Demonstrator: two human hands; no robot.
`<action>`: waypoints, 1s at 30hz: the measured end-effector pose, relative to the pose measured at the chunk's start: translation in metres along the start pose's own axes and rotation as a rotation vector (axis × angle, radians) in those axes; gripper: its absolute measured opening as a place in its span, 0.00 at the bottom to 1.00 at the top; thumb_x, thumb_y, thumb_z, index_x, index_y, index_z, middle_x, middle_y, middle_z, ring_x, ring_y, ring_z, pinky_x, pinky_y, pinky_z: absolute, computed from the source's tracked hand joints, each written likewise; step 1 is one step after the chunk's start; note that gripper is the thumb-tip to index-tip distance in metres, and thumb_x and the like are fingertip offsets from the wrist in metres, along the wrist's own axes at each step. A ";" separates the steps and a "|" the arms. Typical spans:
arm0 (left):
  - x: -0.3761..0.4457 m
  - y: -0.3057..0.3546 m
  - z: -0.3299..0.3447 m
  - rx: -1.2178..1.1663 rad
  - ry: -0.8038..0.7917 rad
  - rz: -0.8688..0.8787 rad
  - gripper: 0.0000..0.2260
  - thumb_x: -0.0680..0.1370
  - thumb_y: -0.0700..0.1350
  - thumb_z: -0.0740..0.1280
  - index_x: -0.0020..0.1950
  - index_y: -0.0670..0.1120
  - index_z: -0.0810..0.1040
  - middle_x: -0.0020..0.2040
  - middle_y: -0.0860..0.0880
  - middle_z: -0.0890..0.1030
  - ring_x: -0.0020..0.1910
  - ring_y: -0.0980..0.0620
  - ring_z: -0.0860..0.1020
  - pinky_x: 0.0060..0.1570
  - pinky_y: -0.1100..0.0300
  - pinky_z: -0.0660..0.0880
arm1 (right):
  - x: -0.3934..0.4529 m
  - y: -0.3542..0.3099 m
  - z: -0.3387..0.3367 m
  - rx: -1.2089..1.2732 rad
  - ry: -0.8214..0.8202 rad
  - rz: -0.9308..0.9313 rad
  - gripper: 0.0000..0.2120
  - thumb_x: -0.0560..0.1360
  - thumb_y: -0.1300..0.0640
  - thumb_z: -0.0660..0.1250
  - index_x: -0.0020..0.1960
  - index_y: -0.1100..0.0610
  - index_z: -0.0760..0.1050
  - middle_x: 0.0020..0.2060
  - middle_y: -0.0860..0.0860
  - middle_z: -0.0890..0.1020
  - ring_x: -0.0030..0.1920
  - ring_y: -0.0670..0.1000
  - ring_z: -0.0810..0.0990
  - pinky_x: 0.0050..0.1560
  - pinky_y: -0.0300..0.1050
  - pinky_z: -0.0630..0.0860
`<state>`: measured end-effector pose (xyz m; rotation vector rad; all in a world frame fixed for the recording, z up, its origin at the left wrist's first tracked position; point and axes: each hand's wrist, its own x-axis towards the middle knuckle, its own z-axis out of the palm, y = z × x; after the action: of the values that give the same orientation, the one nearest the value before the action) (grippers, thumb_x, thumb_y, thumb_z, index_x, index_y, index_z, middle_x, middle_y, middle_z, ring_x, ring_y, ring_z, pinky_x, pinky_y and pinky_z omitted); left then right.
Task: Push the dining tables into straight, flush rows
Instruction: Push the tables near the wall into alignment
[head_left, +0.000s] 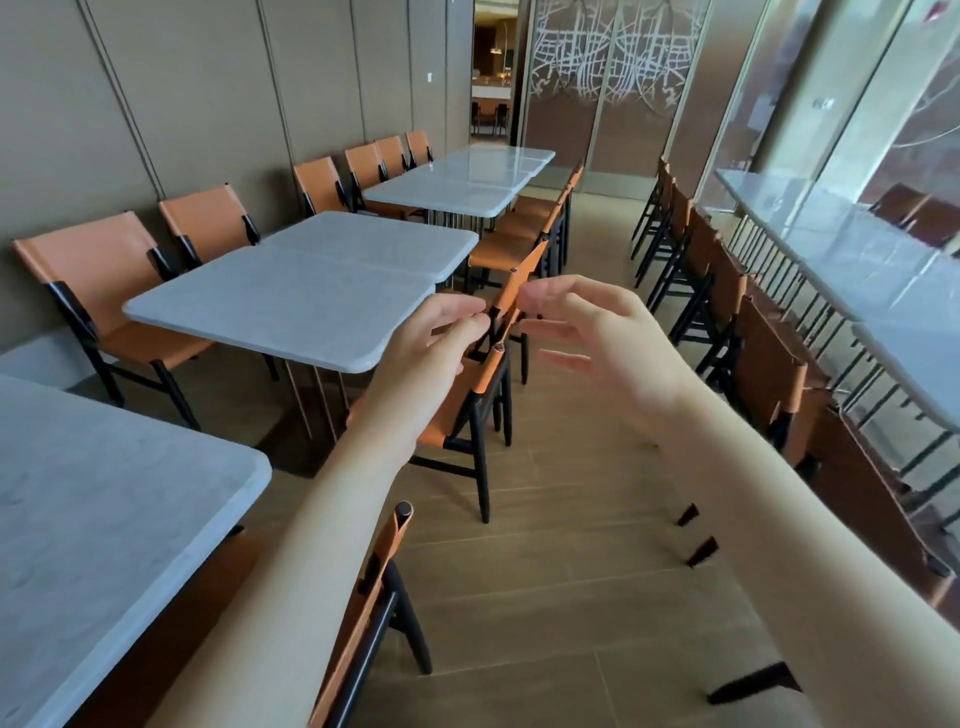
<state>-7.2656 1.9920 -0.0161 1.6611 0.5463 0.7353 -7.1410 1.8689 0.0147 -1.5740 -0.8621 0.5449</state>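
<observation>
- The pair of dining tables (291, 306) stands along the left wall, its near table jutting towards the aisle, out of line with the far one.
- Stone-like tops on thin metal legs: probably heavy, stiff and slick.
- Best hold, I'd judge: the rounded near edge.
- The left hand (441, 343) and right hand (597, 332) hover with loose fingers, holding nothing, over an orange chair (472, 395).

aisle floor (571, 519): open | chairs (483, 395) line both sides | tables (291, 301) left
</observation>
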 end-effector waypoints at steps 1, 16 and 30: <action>0.009 -0.001 0.013 0.001 -0.011 0.000 0.05 0.82 0.49 0.65 0.53 0.59 0.79 0.54 0.63 0.79 0.59 0.63 0.78 0.65 0.52 0.76 | 0.006 0.004 -0.014 -0.008 0.010 0.003 0.11 0.83 0.55 0.61 0.58 0.51 0.82 0.58 0.45 0.85 0.57 0.44 0.84 0.63 0.51 0.78; 0.109 -0.046 0.103 0.007 0.014 -0.100 0.06 0.83 0.50 0.64 0.55 0.58 0.80 0.54 0.64 0.80 0.57 0.64 0.78 0.63 0.56 0.77 | 0.103 0.070 -0.114 -0.009 -0.044 0.083 0.11 0.84 0.55 0.61 0.58 0.51 0.82 0.56 0.44 0.85 0.56 0.43 0.84 0.63 0.50 0.78; 0.236 -0.111 0.058 0.043 0.185 -0.205 0.08 0.83 0.50 0.64 0.56 0.56 0.82 0.59 0.60 0.80 0.62 0.61 0.78 0.63 0.56 0.76 | 0.269 0.122 -0.069 0.022 -0.273 0.120 0.11 0.83 0.53 0.62 0.57 0.50 0.83 0.56 0.44 0.85 0.56 0.43 0.84 0.65 0.54 0.78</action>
<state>-7.0568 2.1413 -0.0899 1.5568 0.8557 0.7339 -6.8959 2.0317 -0.0585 -1.5599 -0.9653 0.8674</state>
